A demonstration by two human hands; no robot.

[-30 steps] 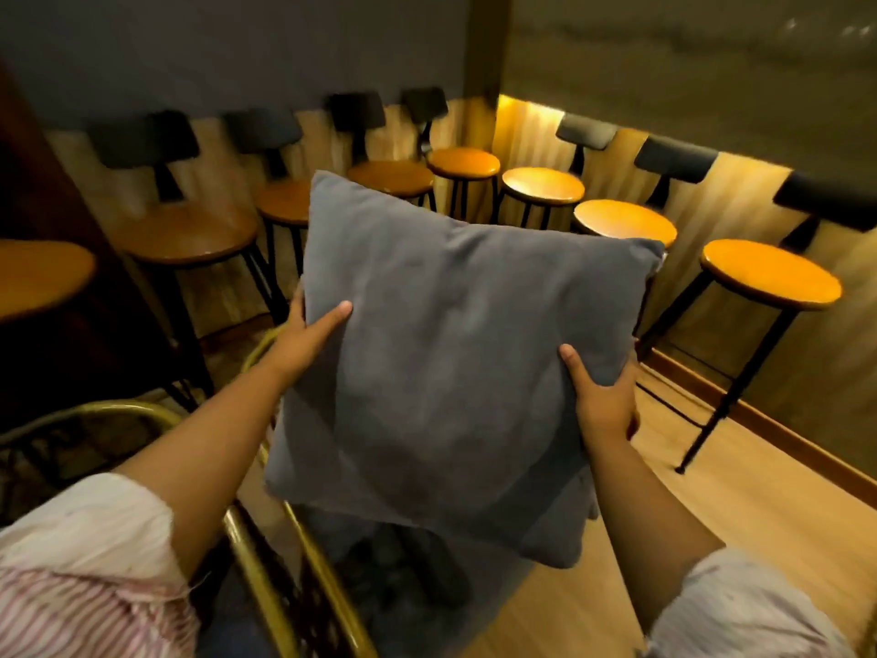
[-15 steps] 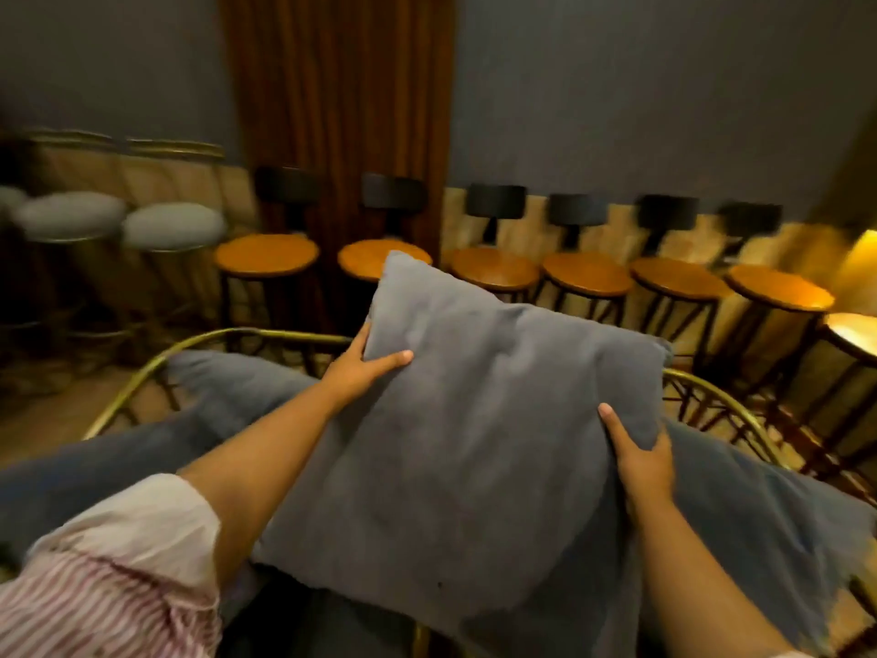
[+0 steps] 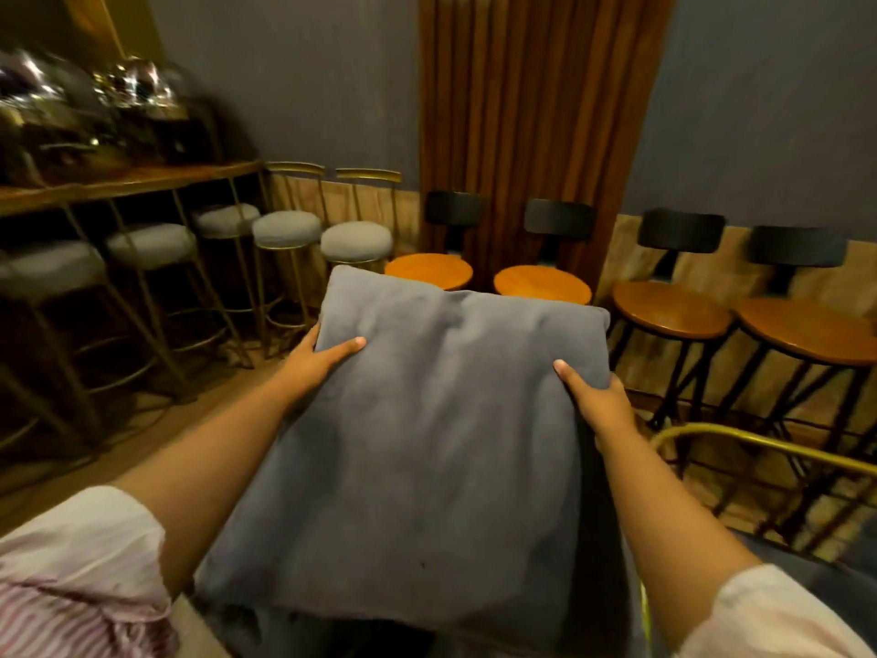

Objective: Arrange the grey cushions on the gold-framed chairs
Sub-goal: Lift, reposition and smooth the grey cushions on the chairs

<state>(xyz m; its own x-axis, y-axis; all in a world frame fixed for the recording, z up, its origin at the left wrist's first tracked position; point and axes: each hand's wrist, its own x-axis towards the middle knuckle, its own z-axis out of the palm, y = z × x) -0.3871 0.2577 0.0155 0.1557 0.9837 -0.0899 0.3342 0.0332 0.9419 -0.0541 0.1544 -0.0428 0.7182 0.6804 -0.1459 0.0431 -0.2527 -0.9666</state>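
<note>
I hold a large square grey cushion [image 3: 436, 439] out in front of me with both hands. My left hand [image 3: 318, 363] grips its upper left edge, thumb lying on the front face. My right hand [image 3: 598, 406] grips the upper right edge the same way. The cushion hangs in the air and hides what lies straight below it. A gold-framed chair [image 3: 759, 453] shows only its curved gold rail at the lower right, with a strip of grey fabric [image 3: 807, 553] inside it.
Gold-legged bar stools with grey round pads [image 3: 284, 230] line a wooden counter [image 3: 118, 182] on the left. Black-backed stools with orange wooden seats [image 3: 669, 311] stand along the far wall. A brown curtain [image 3: 536, 111] hangs behind them. Shiny domed vessels [image 3: 133, 97] sit on the counter.
My view has swung left along the room, from the corner stools to the counter. The gold-framed chair has slid from under the cushion to the lower right. Both hands keep their grip.
</note>
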